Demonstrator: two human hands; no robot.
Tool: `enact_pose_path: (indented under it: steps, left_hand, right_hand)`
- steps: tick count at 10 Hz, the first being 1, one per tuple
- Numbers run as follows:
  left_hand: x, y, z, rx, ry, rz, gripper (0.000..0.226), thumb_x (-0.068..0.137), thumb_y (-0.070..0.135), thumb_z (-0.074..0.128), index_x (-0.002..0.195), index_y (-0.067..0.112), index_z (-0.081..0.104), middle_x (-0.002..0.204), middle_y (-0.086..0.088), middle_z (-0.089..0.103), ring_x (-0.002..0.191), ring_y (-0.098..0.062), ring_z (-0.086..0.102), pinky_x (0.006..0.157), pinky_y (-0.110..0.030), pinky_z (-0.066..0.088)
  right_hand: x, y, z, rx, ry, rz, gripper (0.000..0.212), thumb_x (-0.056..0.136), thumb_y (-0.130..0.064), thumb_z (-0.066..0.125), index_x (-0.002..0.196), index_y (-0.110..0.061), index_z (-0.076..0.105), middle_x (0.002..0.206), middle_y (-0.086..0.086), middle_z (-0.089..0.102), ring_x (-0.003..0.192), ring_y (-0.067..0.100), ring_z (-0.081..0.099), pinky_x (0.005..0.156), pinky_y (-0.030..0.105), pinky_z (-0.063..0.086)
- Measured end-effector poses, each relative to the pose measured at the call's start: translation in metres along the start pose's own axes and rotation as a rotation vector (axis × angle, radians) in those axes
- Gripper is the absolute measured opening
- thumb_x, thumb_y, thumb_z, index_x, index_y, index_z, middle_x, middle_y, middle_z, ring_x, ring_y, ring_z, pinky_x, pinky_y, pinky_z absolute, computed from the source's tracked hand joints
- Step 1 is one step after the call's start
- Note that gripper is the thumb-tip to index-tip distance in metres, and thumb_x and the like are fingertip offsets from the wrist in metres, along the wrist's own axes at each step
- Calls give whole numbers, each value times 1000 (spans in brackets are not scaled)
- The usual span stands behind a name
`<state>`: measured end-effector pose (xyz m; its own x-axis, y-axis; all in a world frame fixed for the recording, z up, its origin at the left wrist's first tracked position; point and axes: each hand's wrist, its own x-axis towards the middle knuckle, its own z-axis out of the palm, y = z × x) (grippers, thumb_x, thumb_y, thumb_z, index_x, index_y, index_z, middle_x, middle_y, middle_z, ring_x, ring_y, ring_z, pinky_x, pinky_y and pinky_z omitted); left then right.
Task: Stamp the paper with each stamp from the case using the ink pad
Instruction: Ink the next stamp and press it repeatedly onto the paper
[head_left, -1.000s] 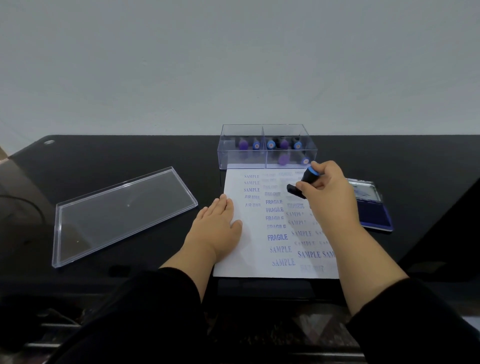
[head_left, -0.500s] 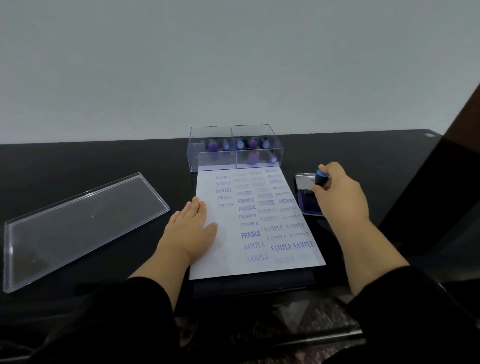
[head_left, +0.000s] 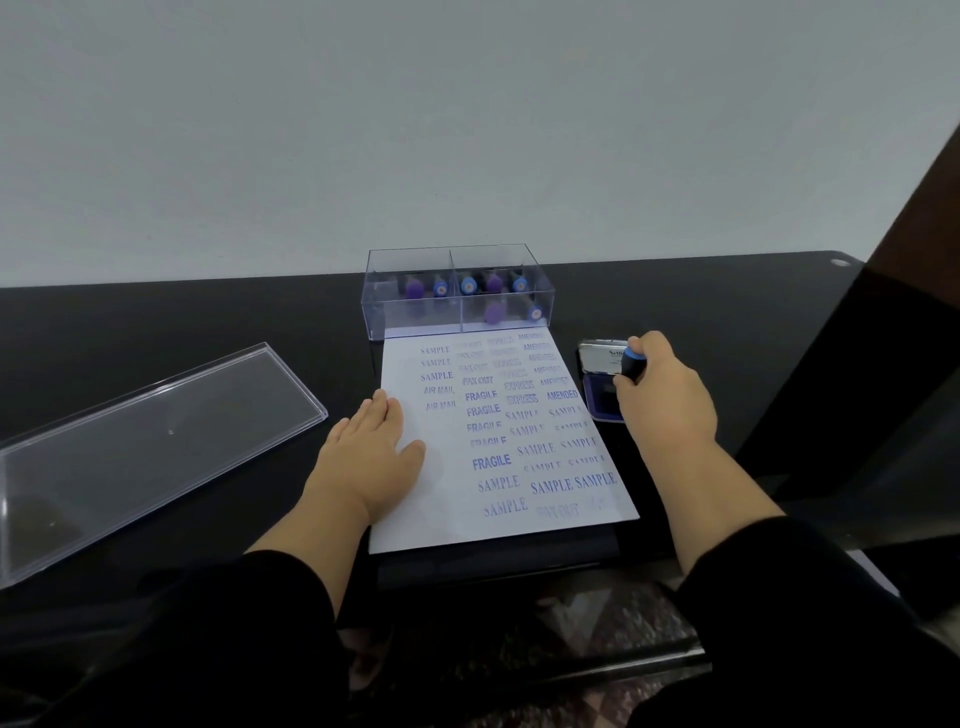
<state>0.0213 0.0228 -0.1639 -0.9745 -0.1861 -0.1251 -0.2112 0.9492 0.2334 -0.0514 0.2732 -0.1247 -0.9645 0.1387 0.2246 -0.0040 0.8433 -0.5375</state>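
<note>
One black stamp with a blue band (head_left: 632, 362) stands pressed down on the open ink pad (head_left: 602, 387), gripped by the curled fingers of the right hand (head_left: 667, 392), just right of the paper's far right corner. The ink pad's silver lid (head_left: 602, 356) is folded back on its far side. The white paper (head_left: 452, 519) lies at the near middle of the black table (head_left: 208, 322), crowded with blue prints reading SAMPLE, AIR MAIL, FAX OUT, FRAGILE, EXPRESS and AMENDED. The left hand (head_left: 371, 457) rests flat on the sheet's left edge, fingers straight and together, holding nothing. At the sheet's far edge stands the clear plastic case (head_left: 457, 291), split into two compartments, with more stamps (head_left: 492, 312) lying inside, purple and blue ends showing. Well to the left, the case's clear lid (head_left: 150, 441) lies flat on the table. Black sleeves (head_left: 234, 639) cover both forearms, and a pale wall (head_left: 467, 130) rises behind the table.
</note>
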Motion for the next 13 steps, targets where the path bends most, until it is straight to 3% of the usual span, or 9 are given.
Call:
enact_pose_path:
  steps: [4, 8, 10, 12, 13]
  left_hand:
    - [1, 0, 0, 8, -6, -1, 62, 102, 38, 23, 152, 12, -3, 159, -2, -10, 147, -14, -6, 117, -30, -2]
    - [0, 1, -1, 8, -18, -1, 62, 102, 37, 22, 152, 12, -4, 159, -2, -10, 147, -14, -6, 118, -31, -2]
    - [-2, 3, -3, 3, -26, -2, 62, 102, 36, 22, 152, 12, -4, 159, -3, -10, 147, -15, -7, 117, -31, -3]
    - [-3, 3, -4, -4, -27, -1, 62, 101, 36, 23, 152, 12, -4, 159, -3, -10, 146, -15, -7, 117, -30, -3]
    - [-3, 2, -4, -10, -27, -6, 62, 101, 36, 24, 152, 12, -4, 159, -2, -10, 146, -14, -7, 117, -30, -4]
  right_hand:
    - [1, 0, 0, -36, -20, 4, 33, 94, -17, 52, 125, -21, 41, 95, 8, 59, 75, 22, 51, 48, 26, 33]
    - [-4, -16, -1, -29, -7, -124, 29, 96, -16, 50, 124, -17, 42, 91, 6, 56, 72, 21, 51, 51, 27, 38]
    - [-16, -39, 6, 71, -48, -217, 26, 95, -17, 52, 120, -17, 44, 89, 4, 59, 77, 24, 58, 61, 37, 49]
    - [-26, -64, 19, 130, -93, -333, 28, 94, -17, 54, 121, -17, 46, 84, -1, 52, 77, 19, 51, 64, 31, 42]
    - [-31, -78, 28, 145, -131, -395, 29, 94, -18, 54, 123, -19, 47, 86, -3, 53, 80, 19, 53, 69, 33, 47]
